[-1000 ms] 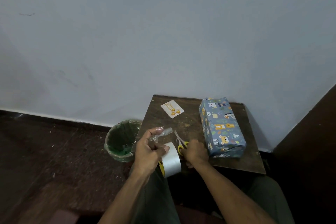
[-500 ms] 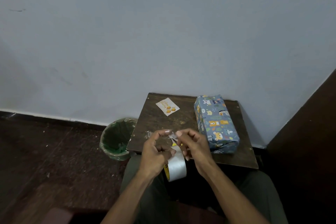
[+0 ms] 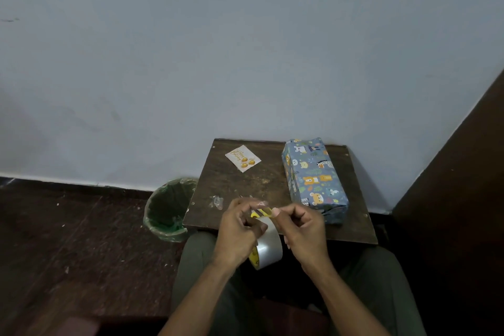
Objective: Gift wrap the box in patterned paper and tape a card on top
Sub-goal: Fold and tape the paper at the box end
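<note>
The box (image 3: 313,180), wrapped in blue animal-print paper, lies on the right side of the small dark wooden table (image 3: 245,185). A white card (image 3: 242,158) with orange balloons lies flat at the table's far left, apart from the box. Over the table's near edge, my left hand (image 3: 237,232) holds a roll of clear tape (image 3: 270,249) and pinches one end of a short tape strip (image 3: 266,204). My right hand (image 3: 301,229) pinches the strip's other end. Yellow-handled scissors (image 3: 261,213) lie on the table, mostly hidden behind my fingers.
A crumpled bit of clear tape (image 3: 216,202) lies near the table's left front edge. A green-lined waste bin (image 3: 167,211) stands on the dark floor left of the table. The pale wall is behind, and a dark wooden panel (image 3: 463,185) is on the right.
My right hand has left the scissors on the table and risen to pinch the tape strip held by my left hand. A crumpled tape bit now lies on the table.
</note>
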